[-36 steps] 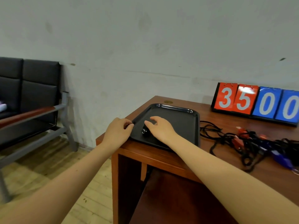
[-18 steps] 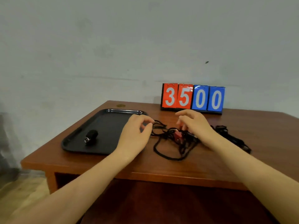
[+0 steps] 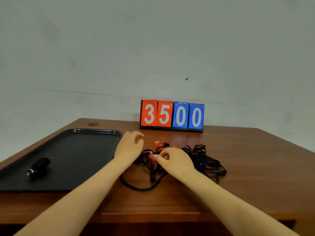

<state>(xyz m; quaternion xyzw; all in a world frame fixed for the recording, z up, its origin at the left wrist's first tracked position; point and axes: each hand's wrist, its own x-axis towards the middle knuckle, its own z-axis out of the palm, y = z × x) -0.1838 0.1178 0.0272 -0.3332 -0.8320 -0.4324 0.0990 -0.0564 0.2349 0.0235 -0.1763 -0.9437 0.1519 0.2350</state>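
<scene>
A tangle of black cables (image 3: 202, 156) with red clips lies on the wooden table (image 3: 252, 169), right of a black tray (image 3: 95, 131). On the tray's near left part rests a small black cylindrical plug (image 3: 38, 166) with a metal tip. My right hand (image 3: 173, 160) is down on the tangle with curled fingers, and thumb and forefinger pinch a red clip (image 3: 151, 158). My left hand (image 3: 129, 147) hovers between the tray's right edge and the cables, its fingers loosely curled and holding nothing.
A flip scoreboard (image 3: 172, 116) reading 3500 stands at the back of the table against the grey wall. Another red clip (image 3: 158, 144) pokes out behind my hands. A cable loop (image 3: 136, 187) trails toward the table's front edge.
The view swung from the table's left corner to face it squarely. Both hands left the tray and the plug. The right hand dropped onto the cables and took a red clip.
</scene>
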